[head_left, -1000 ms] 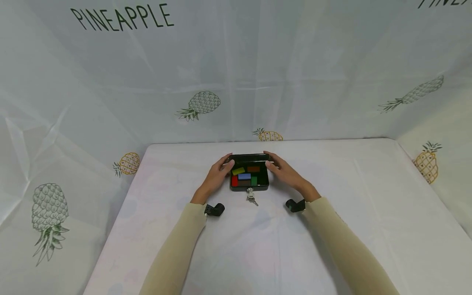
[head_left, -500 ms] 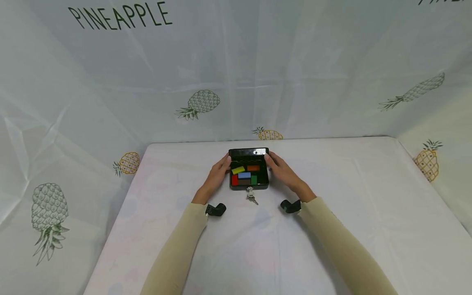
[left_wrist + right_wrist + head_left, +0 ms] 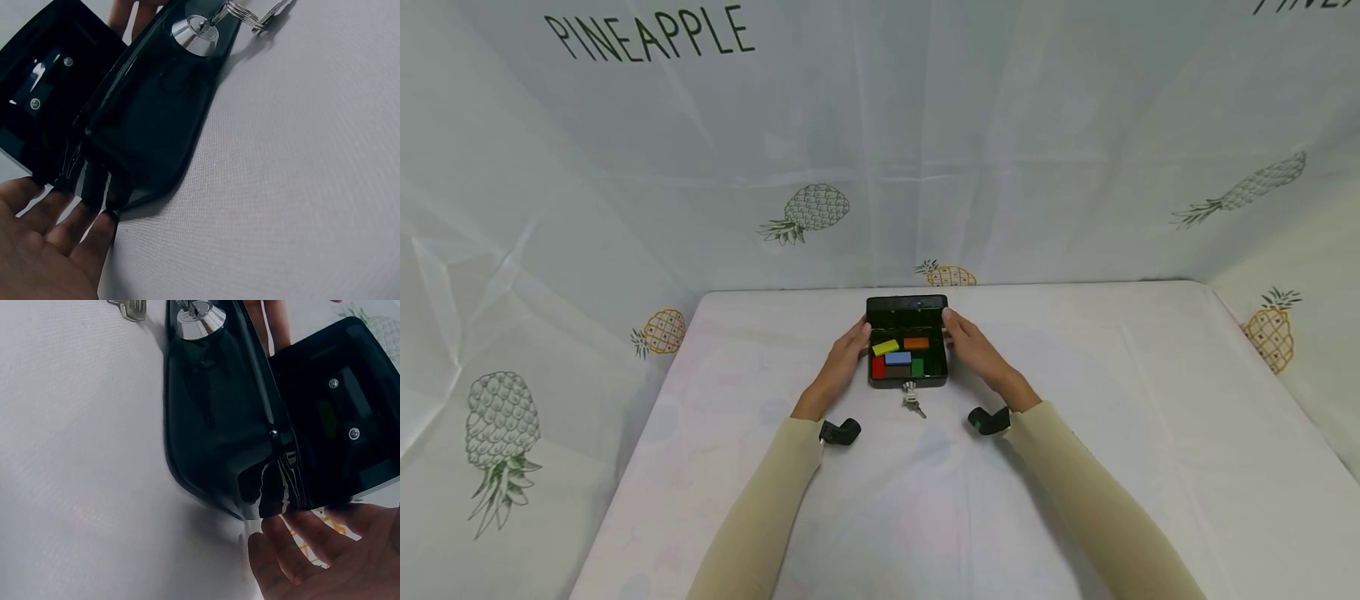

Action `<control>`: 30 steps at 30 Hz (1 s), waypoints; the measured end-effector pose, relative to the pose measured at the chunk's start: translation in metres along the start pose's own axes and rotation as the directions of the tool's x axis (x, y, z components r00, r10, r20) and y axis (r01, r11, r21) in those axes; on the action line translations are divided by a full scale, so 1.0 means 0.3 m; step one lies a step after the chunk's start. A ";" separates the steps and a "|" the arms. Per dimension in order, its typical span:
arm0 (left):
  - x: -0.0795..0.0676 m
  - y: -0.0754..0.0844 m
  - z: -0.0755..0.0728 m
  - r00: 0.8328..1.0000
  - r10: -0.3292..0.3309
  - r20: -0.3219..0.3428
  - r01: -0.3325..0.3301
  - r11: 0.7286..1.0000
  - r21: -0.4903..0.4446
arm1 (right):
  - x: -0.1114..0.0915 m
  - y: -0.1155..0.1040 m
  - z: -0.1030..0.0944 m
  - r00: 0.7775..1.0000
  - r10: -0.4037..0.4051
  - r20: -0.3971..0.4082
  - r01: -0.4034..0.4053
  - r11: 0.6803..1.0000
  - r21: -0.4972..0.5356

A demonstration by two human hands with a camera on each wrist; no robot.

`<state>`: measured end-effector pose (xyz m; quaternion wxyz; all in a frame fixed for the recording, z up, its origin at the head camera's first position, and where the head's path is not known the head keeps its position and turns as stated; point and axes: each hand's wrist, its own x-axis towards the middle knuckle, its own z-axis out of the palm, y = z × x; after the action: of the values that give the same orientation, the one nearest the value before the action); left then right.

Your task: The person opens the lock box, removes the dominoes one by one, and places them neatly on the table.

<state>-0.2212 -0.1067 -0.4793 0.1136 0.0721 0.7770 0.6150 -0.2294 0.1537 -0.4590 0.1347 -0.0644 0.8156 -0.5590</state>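
Tilting farther back than one second ago, lid [image 3: 907,313] of black cash box [image 3: 887,384] bares coloured blocks [image 3: 897,358]; contents seem easier to reach. Box on desk [image 3: 1090,375], between left hand [image 3: 838,365] and right hand [image 3: 981,352]: both sets of fingers loosely extended against box sides, not curled round it.

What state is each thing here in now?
Black box: open, upright.
Lid: raised.
Lock: key inserted.
Key ring: hanging from the key.
Yellow block: inside box, slanted.
Orange block: inside box.
Blue block: inside box.
Red block: inside box.
Green block: inside box.
Dark block: inside box.
Left hand: touching box's left side.
Right hand: touching box's right side.
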 end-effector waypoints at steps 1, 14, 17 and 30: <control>0.000 0.000 0.000 1.000 -0.002 0.001 0.002 1.000 0.000 | 0.000 -0.001 0.000 1.000 0.005 -0.002 -0.005 1.000 -0.004; 0.002 -0.006 -0.005 1.000 0.002 0.027 -0.002 1.000 -0.010 | 0.008 0.000 0.002 0.999 0.039 -0.004 -0.039 0.999 0.007; 0.006 -0.013 -0.007 0.999 0.012 0.035 -0.012 1.000 -0.009 | 0.013 0.002 0.002 0.999 0.032 0.000 -0.032 0.999 0.019; 0.010 -0.016 -0.007 0.999 0.004 0.035 -0.005 0.999 0.042 | 0.029 -0.001 0.003 0.999 0.043 0.013 -0.043 0.999 -0.002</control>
<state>-0.2245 -0.1092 -0.4837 0.1243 0.0871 0.7873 0.5976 -0.2375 0.1506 -0.4604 0.1521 -0.0504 0.8163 -0.5549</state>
